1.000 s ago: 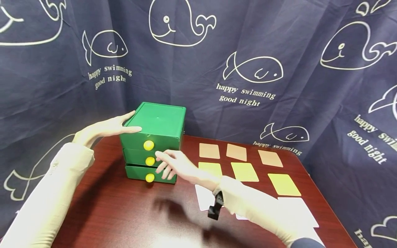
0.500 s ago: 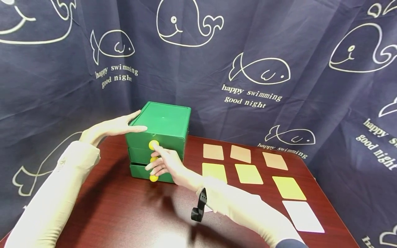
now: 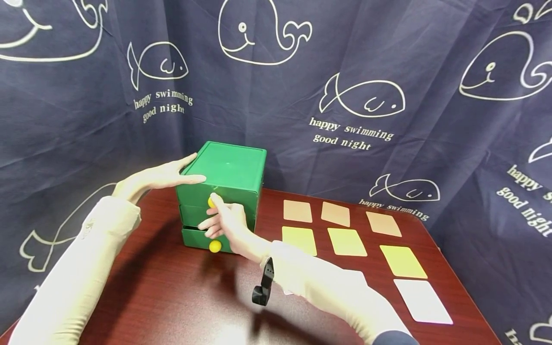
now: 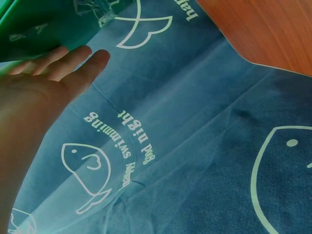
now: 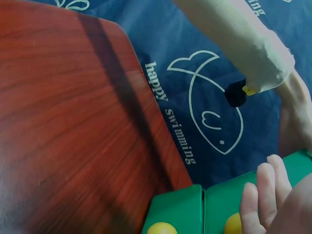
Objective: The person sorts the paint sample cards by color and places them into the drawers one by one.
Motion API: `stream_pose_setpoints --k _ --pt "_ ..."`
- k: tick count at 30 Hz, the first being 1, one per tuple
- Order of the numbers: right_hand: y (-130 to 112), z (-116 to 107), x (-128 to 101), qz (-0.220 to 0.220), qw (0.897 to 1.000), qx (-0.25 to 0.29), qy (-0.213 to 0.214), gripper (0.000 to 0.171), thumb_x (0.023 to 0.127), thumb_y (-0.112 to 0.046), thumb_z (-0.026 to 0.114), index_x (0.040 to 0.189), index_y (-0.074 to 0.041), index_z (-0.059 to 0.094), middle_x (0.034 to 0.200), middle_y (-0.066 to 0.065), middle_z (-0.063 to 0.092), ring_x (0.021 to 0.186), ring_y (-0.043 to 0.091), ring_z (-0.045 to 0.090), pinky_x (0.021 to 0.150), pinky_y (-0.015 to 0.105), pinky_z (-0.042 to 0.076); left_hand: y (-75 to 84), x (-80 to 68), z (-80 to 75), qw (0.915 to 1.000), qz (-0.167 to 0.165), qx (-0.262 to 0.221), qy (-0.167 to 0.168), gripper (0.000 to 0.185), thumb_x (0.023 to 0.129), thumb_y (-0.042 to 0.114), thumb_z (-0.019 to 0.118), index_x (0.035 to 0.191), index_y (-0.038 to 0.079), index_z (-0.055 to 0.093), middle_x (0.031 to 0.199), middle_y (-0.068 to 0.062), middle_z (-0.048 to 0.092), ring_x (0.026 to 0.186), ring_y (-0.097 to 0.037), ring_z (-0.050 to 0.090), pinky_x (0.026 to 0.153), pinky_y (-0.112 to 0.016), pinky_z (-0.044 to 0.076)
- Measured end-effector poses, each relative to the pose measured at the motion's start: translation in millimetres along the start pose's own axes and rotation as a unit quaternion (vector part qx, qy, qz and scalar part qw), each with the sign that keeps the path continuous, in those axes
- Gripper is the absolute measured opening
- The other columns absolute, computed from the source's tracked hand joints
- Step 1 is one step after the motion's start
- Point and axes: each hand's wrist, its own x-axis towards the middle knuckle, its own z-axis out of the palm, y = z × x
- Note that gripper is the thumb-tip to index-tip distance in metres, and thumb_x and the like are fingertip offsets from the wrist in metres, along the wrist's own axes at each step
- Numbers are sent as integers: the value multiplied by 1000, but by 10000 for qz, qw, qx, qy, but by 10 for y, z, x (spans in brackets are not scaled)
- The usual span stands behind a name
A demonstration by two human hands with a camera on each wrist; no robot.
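Observation:
A green drawer cabinet (image 3: 228, 163) with yellow round knobs stands on the table, its lowest drawer (image 3: 195, 237) slightly ajar. My left hand (image 3: 159, 178) rests on the cabinet's upper left edge, thumb over the top. In the left wrist view, straight fingers (image 4: 80, 68) lie against its side. At the front, my right hand (image 3: 230, 223) pinches the top drawer's knob (image 3: 211, 203) between thumb and forefinger. Its other fingers are in front of the middle knob, hidden in the head view. The bottom knob (image 3: 215, 246) shows below the hand.
Rows of paper squares lie on the right of the red-brown table (image 3: 172, 297): peach (image 3: 297, 211), yellow (image 3: 347, 241) and white (image 3: 422, 300). My right forearm covers part of the white row. A dark blue curtain (image 3: 276, 105) with fish prints hangs behind the table.
My right hand has moved up and left from beside the middle knob to the top knob and now pinches it. The left hand stays on the cabinet. The head view has shifted slightly.

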Motion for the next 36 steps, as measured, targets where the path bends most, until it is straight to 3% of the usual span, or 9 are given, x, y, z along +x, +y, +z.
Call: stream_pose_setpoints --k 7,16,29,36 --pt "40 84 -3 -196 9981 164 561 46 93 -39 60 94 7 66 56 15 67 34 8 50 41 20 47 -8 -7 7 9999 -85 -109 3 98 90 54 58 156 8 2 162 -19 11 148 -37 14 119 -57 17" --pt "69 101 -29 -292 9974 64 658 49 92 -38 63 94 11 66 50 5 62 34 8 50 39 19 46 3 -14 -21 10000 -49 9 -9 97 90 54 59 157 10 4 162 -16 13 148 -36 17 118 -57 20" --pt "52 107 -156 -286 9971 -259 663 46 91 -39 63 87 7 66 58 19 67 34 9 51 39 21 46 -34 -8 -31 9998 58 180 109 95 90 55 58 157 13 6 161 -17 16 147 -37 20 118 -57 21" --pt "63 119 -260 -176 9979 -236 580 45 91 -37 64 88 8 66 52 11 64 33 9 49 38 19 45 -61 -29 -14 10000 10 -20 70 94 90 55 58 157 16 5 161 -16 16 146 -35 21 118 -57 21"
